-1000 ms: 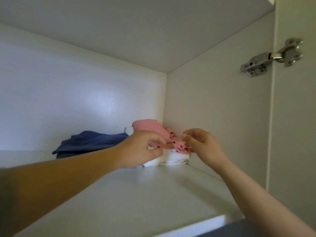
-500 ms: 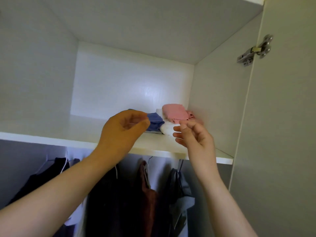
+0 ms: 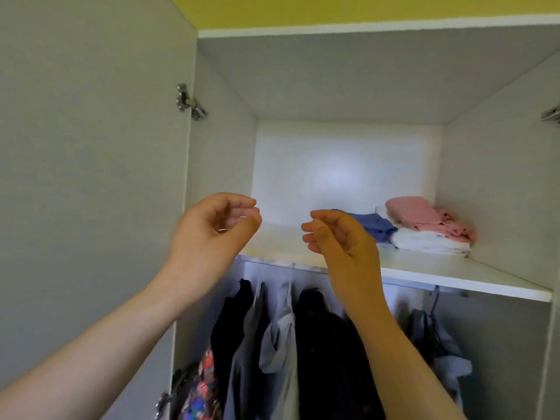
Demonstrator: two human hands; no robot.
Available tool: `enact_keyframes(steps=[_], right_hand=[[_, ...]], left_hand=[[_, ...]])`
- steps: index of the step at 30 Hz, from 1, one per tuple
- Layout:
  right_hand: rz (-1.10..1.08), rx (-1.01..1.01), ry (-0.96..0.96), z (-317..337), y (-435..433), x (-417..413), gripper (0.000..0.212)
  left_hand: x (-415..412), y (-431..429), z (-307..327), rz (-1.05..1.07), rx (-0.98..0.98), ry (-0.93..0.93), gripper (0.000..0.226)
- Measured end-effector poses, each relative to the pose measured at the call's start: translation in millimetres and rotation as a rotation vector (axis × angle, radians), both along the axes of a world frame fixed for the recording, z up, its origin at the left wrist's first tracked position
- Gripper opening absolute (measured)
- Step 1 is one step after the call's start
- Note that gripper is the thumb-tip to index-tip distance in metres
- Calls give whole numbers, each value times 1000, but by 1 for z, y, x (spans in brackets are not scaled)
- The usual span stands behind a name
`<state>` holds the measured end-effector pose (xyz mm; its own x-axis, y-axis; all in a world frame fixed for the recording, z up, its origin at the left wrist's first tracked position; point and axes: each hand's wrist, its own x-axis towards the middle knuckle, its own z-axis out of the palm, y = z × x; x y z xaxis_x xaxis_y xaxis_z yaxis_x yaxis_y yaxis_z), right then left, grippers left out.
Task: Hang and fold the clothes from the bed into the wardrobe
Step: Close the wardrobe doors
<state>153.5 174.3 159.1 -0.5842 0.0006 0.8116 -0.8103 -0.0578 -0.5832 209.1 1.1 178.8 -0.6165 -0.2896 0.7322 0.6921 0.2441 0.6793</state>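
Folded stack (image 3: 424, 237) on the shelf (image 3: 439, 278), clothes (image 3: 321, 344) hanging below: much looks done (bed unseen). Left hand (image 3: 212, 234) and right hand (image 3: 341, 242) hover loosely curled, empty.

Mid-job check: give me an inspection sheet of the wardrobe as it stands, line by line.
Surface: white top shelf, folded pile at its right rear.
Job's things: pink garment lies on white folded clothes; blue folded garment beside them, at left; dark clothes hang below.
Clutter: nothing seen.
Grippers: left hand and right hand raised before the shelf, loosely curled, holding nothing.
Cables: nothing seen.
Surroundings: left door open, metal hinge on it; yellow wall above.
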Motion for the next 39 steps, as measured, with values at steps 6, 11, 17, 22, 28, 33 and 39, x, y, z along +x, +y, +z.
enact_keyframes(steps=[6, 11, 17, 22, 28, 33, 39], right_hand=[[148, 18, 18, 0, -108, 37, 9], [218, 38, 26, 8, -171, 66, 12], [303, 59, 50, 8, -211, 83, 9], [359, 57, 47, 9, -219, 86, 8], [351, 59, 25, 6, -211, 83, 9], [310, 57, 9, 2, -194, 82, 11], [240, 45, 31, 5, -157, 85, 12]], left_hand=[[71, -90, 4, 193, -44, 52, 11], [121, -145, 7, 339, -67, 97, 14], [150, -193, 1, 585, -91, 106, 26], [144, -212, -18, 751, -117, -126, 67], [134, -214, -27, 667, -50, -147, 29], [139, -198, -26, 590, -51, -147, 40], [139, -154, -30, 488, -87, -57, 25]])
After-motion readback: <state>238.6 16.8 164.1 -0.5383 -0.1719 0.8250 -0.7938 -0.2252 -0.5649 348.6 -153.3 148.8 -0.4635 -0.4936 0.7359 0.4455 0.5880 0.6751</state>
